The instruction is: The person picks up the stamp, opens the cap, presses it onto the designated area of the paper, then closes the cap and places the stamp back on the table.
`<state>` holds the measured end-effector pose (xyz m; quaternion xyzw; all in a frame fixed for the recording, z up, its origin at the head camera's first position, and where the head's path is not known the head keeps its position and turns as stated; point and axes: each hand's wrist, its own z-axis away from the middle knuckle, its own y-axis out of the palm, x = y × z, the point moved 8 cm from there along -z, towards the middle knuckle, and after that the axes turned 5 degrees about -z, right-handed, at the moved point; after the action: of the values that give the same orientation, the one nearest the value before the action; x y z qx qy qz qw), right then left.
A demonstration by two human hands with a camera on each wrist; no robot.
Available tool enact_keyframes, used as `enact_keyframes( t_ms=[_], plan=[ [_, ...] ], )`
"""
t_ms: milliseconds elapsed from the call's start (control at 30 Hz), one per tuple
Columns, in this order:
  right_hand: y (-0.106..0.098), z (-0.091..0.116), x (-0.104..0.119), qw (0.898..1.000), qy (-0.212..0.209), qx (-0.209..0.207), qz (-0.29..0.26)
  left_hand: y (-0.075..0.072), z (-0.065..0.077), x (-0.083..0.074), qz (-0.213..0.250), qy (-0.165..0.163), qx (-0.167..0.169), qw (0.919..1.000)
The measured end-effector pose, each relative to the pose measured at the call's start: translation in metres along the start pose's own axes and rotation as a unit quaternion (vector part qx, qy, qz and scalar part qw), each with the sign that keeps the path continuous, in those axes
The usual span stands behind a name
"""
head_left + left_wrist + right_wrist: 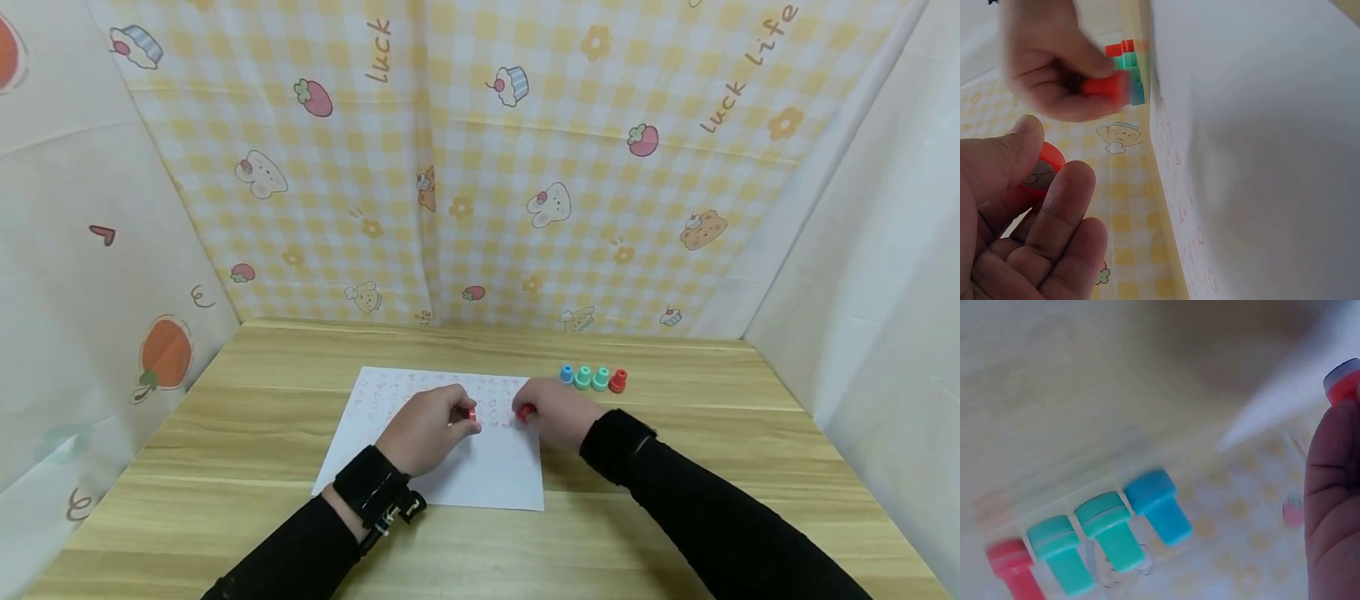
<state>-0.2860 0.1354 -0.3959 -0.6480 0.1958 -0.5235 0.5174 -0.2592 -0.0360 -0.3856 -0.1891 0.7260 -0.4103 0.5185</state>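
My left hand is over the white paper, pinching a small round red cap-like piece between thumb and index finger. Its grey face carries a dark line. To the right, near the paper's right edge, my right hand grips a red stamp, blurred in the left wrist view. A greyish end tops the red stamp in the right wrist view. Rows of small red stamped marks cover the upper part of the paper.
Beyond my right hand stands a row of stamps: a blue stamp, two green stamps and another red stamp. A patterned yellow checked cloth hangs behind the wooden table, with pale cloths at both sides.
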Motion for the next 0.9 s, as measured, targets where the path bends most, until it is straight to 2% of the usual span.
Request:
enact_keyframes(
  t_ms=[67,167,333,467,633,900],
  plan=[
    [-0.015,0.006,-0.005,0.998,0.0,-0.048,-0.051,0.0,0.0,-0.001,0.004,0.001,0.002,1.0],
    [-0.032,0.015,-0.016,0.987,0.009,-0.102,-0.122,0.0,-0.001,-0.002,0.008,-0.001,0.004,1.0],
    [-0.036,0.024,-0.028,0.964,0.043,-0.116,-0.236,0.003,-0.002,-0.003,0.015,-0.011,0.008,0.9998],
    [-0.031,0.026,-0.026,0.945,0.046,-0.112,-0.305,0.006,-0.005,-0.006,0.028,-0.013,0.01,0.9995],
    [-0.024,0.028,-0.018,0.933,0.047,-0.102,-0.343,0.009,-0.008,-0.012,0.04,-0.006,0.01,0.9991],
    [-0.018,0.031,-0.007,0.933,0.026,-0.1,-0.346,0.015,-0.011,-0.021,0.06,0.0,0.008,0.9982]
  ],
)
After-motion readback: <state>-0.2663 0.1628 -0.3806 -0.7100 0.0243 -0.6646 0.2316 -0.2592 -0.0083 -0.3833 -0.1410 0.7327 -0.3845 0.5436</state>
